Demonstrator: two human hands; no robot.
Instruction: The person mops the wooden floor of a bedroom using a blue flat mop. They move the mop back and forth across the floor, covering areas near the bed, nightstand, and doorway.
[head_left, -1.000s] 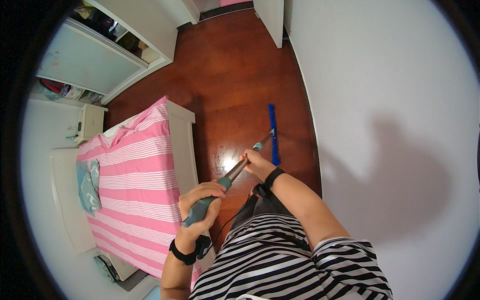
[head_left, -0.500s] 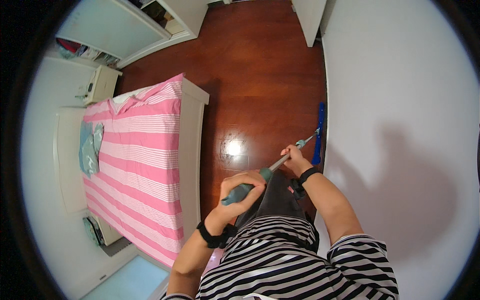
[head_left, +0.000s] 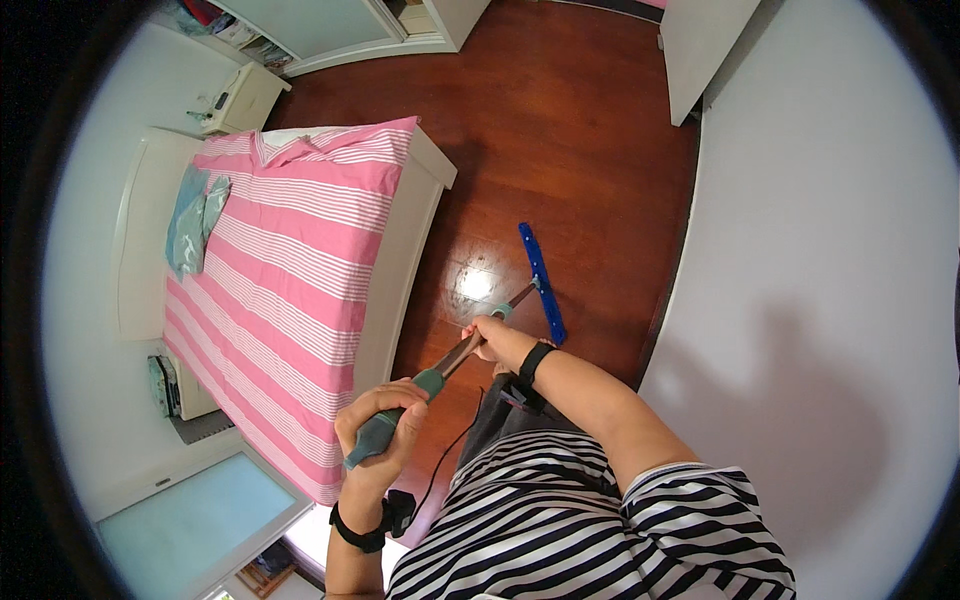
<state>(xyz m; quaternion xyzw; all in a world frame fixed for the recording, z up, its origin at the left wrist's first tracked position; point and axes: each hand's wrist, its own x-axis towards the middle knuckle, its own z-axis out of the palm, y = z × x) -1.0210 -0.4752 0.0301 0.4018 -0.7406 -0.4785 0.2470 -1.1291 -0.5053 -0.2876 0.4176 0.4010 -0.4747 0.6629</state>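
A flat mop with a long pole reaches from my body out to the floor. My left hand [head_left: 385,415] is wrapped round the thick grey-green grip at the pole's upper end. Further down, my right hand [head_left: 487,338] is closed round the metal pole, its fingers partly hidden behind the forearm. The blue mop head [head_left: 541,283] lies on the red-brown wooden floor [head_left: 575,170], a little right of a bright patch of reflected light. Both wrists wear black bands with small devices, and a thin black cable hangs beside the left one.
On the left stands a bed [head_left: 290,240] with a pink-and-white striped cover, its white footboard [head_left: 400,275] edging the floor. A white wall [head_left: 800,240] rises on the right. At the top are an open door [head_left: 705,55] and a wardrobe [head_left: 325,30]; a nightstand [head_left: 245,100] stands beyond the bed.
The mop head has moved left, from the right wall's foot to mid-floor. Both hands have shifted left with the pole, still gripping it. The view has turned somewhat.
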